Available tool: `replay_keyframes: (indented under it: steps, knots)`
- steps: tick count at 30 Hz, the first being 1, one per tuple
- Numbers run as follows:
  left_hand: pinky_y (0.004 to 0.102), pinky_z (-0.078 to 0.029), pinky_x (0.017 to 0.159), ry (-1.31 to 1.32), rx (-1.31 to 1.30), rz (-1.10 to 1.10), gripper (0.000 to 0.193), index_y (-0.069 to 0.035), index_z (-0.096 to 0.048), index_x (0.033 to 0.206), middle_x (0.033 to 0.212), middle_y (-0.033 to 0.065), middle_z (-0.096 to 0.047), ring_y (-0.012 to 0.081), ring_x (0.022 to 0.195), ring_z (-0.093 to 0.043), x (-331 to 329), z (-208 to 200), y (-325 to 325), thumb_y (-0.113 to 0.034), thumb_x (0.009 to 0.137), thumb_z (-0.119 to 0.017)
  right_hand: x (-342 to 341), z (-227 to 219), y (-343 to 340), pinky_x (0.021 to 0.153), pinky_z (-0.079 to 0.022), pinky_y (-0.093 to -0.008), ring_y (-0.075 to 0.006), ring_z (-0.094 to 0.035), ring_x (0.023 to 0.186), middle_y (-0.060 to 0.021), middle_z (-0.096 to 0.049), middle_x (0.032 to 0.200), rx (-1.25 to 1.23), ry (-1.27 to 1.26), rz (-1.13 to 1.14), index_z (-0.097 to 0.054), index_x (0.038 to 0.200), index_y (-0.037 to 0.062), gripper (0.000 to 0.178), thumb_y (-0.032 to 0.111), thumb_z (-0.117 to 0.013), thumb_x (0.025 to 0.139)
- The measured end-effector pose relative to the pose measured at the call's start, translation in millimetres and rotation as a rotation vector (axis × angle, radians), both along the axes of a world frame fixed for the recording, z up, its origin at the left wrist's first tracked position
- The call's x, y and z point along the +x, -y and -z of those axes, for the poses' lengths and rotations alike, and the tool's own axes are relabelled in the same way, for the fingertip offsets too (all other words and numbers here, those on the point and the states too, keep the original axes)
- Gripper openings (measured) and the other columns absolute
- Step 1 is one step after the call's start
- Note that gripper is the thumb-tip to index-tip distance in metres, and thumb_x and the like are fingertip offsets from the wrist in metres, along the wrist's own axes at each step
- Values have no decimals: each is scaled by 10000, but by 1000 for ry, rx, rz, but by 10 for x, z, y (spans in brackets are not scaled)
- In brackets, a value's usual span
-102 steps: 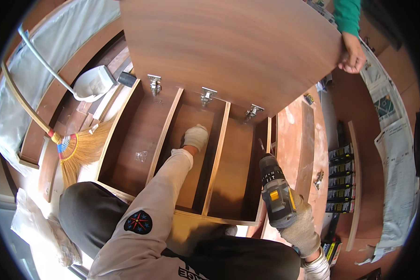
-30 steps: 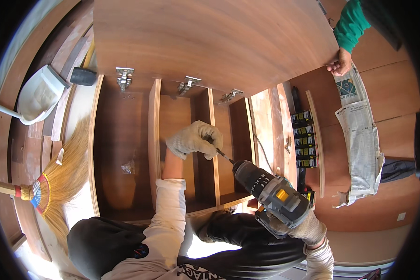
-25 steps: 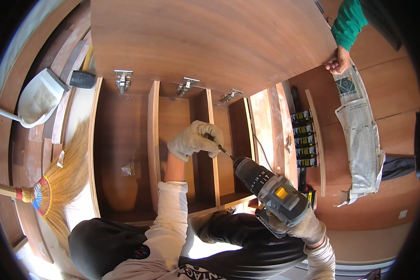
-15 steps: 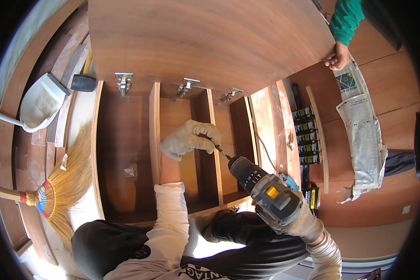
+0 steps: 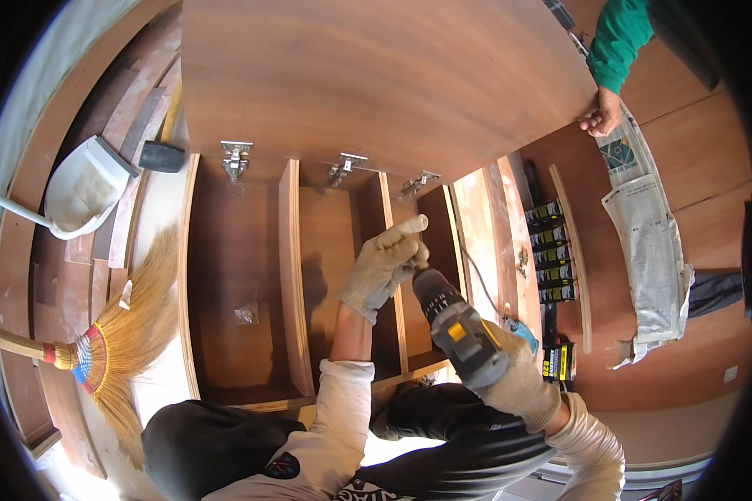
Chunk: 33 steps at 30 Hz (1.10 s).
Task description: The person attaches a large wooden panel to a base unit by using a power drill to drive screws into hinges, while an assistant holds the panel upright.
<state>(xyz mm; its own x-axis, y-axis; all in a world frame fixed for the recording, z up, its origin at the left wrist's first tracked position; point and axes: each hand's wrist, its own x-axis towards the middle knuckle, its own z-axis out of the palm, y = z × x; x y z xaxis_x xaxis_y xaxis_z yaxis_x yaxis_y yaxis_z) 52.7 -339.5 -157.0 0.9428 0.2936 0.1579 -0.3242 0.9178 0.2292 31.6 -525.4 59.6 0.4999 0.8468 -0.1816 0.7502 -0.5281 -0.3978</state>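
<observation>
My right hand point(image 5: 518, 384), in a pale knit glove, grips a grey-and-black cordless drill point(image 5: 470, 346) that points up and to the left. At the drill's nose is my gloved left hand point(image 5: 382, 271), its index finger stretched out and its thumb and other fingers pinched together. The glove hides the drill's tip and whatever those fingers hold. Both hands are above an open wooden cabinet point(image 5: 297, 275) with upright dividers. Along its far edge stands a wooden door panel point(image 5: 376, 75), with metal hinges point(image 5: 342, 169) at its lower edge.
A co-worker's hand point(image 5: 603, 113) in a green sleeve touches the panel's right corner. At left are a broom point(image 5: 129, 326), a dustpan point(image 5: 88, 188) and a mallet point(image 5: 162, 156). Newspaper point(image 5: 643, 250) and several dark boxes point(image 5: 551, 255) are at right; a small packet point(image 5: 246, 313) sits inside the cabinet.
My left hand has moved right to the drill's nose, and its index finger has straightened. The drill has shifted slightly left; the bit visible before is now hidden.
</observation>
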Motion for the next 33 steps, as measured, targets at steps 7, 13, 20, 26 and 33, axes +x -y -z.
replay_keyframes:
  steps: [7,13,20,26,33]
  knots:
    - [390,-634,852,-110,-107,-202,471,9,-506,1423,1007,131,-711,238,879,-728,118,-113,24,-329,1097,-465,48,190,-75,739,-545,-462,-359,-708,805,-165,-689,905,-156,403,-145,-564,1313,47,610,186,-778,760]
    - [509,-576,1002,54,-298,-206,495,4,-388,1507,1359,238,-598,334,1171,-659,186,48,-54,-203,1063,-460,108,211,-140,742,-533,-465,-346,-681,790,-139,-655,884,-211,423,-191,-531,1370,46,699,228,-784,744]
    - [540,-487,1126,115,-335,-222,634,26,-262,1566,1552,274,-396,370,1410,-477,137,21,-113,2,956,-432,141,227,-141,787,-539,-460,-356,-687,836,-143,-659,909,-210,373,-168,-536,1372,47,744,271,-813,718]
    - [501,-511,1120,149,-397,-253,658,38,-260,1560,1549,282,-396,397,1379,-505,163,137,-87,91,929,-436,129,235,-88,761,-548,-446,-342,-692,821,-140,-660,911,-178,366,-204,-547,1359,50,727,284,-810,723]
    - [492,-477,1162,161,-507,-251,604,46,-293,1543,1523,266,-428,390,1402,-478,201,121,-77,122,955,-409,135,229,-47,826,-529,-458,-346,-686,891,-146,-662,962,-212,353,-188,-525,1387,61,756,307,-811,732]
